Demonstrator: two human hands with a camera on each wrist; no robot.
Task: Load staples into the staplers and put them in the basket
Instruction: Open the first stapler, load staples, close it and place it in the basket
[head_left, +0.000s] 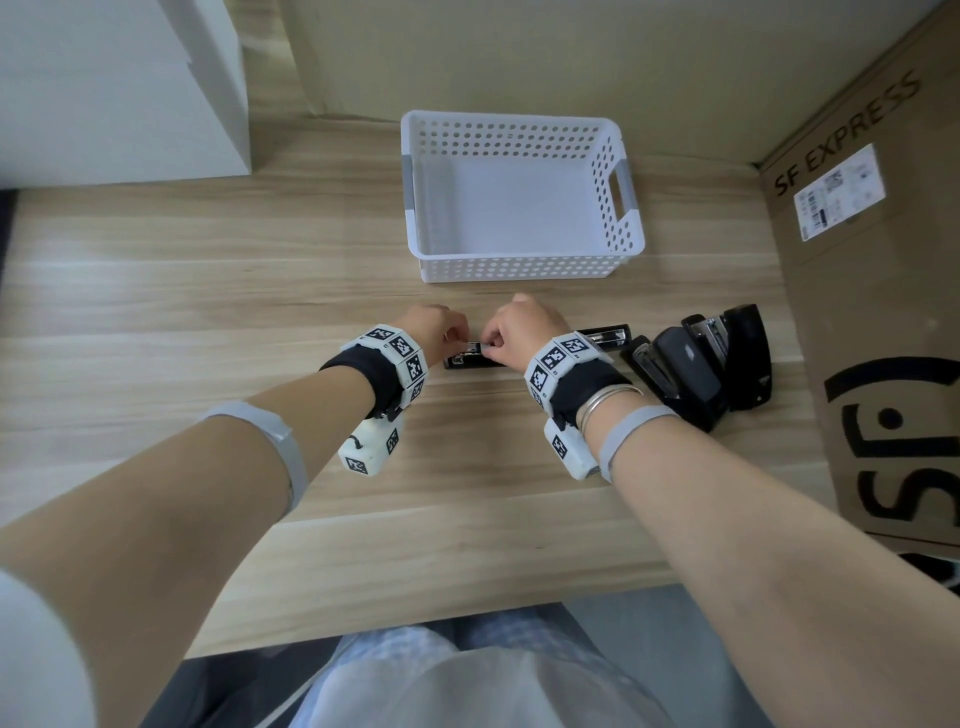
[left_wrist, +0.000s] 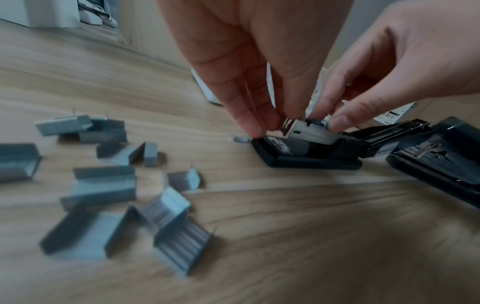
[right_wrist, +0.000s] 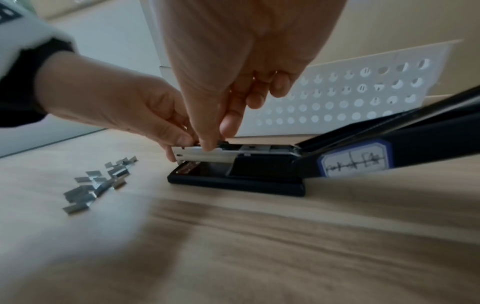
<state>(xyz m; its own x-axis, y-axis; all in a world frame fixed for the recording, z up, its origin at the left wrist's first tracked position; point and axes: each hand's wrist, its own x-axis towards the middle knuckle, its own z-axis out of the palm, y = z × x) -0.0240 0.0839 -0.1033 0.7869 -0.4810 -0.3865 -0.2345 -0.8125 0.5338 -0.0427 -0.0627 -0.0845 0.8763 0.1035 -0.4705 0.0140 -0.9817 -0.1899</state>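
Note:
A black stapler (head_left: 467, 362) lies on the wooden table with its top arm swung back, so its metal magazine (left_wrist: 309, 131) is bare. My left hand (head_left: 452, 338) pinches the magazine's front end, thumb tip against the metal (right_wrist: 182, 140). My right hand (head_left: 491, 345) grips the same magazine (right_wrist: 197, 155) just behind, thumb on the near side and a finger on top. What lies between the fingertips is hidden. Several loose staple strips (left_wrist: 103, 185) lie scattered to the left of the stapler (right_wrist: 233, 185). The white perforated basket (head_left: 519, 267) stands empty behind the hands.
More black staplers (head_left: 696, 364) lie in a heap to the right of the open one, one of them close beside it (left_wrist: 441, 164). A large cardboard box (head_left: 883, 312) walls off the right side. A white cabinet (head_left: 104, 88) stands at the back left.

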